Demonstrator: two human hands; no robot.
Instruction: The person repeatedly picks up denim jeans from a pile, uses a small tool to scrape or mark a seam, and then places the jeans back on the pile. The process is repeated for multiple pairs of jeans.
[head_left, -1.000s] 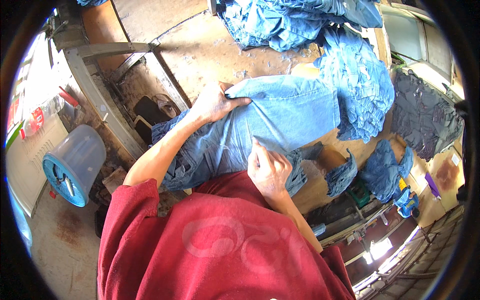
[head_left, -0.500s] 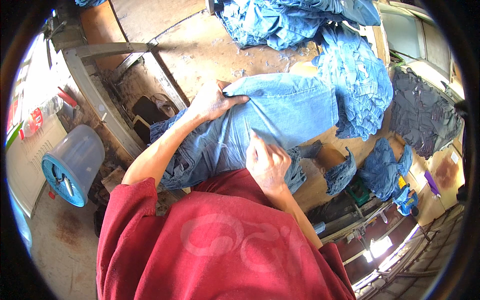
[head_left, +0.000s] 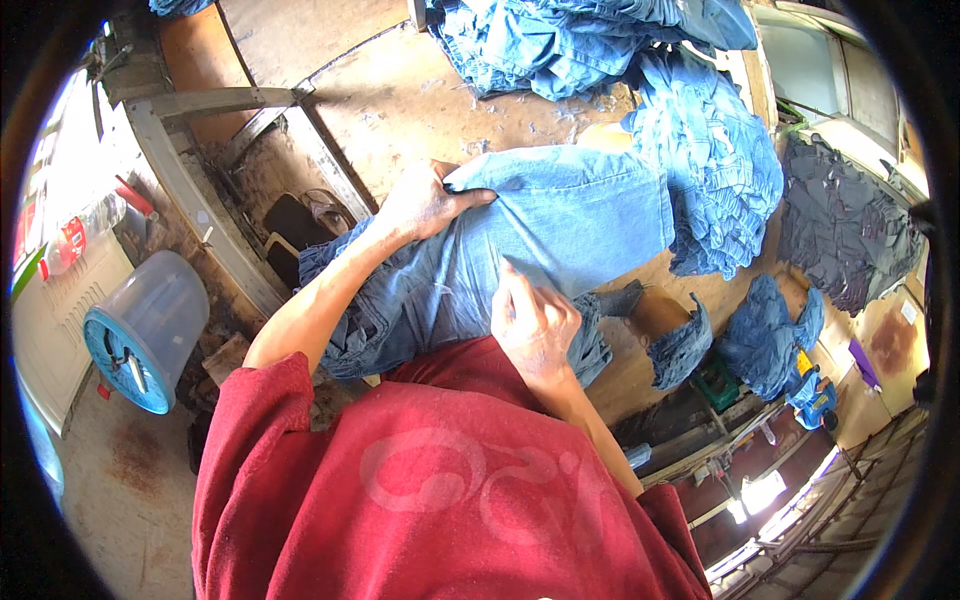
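Note:
A light blue denim garment (head_left: pixel 590 210), with one leg-like part spread flat, lies across my lap and reaches over the bench edge. My left hand (head_left: pixel 428 202) is closed on its upper edge, thumb on top and the fingers folded beneath the cloth. Below and to the right, my right hand (head_left: pixel 537 325) is curled against the denim, index finger and thumb pressed together. Whatever it pinches is too small or hidden to tell. Pale loose threads show on the cloth between the two hands.
Piled denim (head_left: pixel 560 45) lies at the back, and a ruffled denim stack (head_left: pixel 705 165) at right. Beyond it sits a dark grey garment stack (head_left: pixel 850 225). Denim bundles (head_left: pixel 765 335) lie lower right. A clear bucket with a blue rim (head_left: pixel 160 325) stands left, near a wooden frame (head_left: pixel 185 200).

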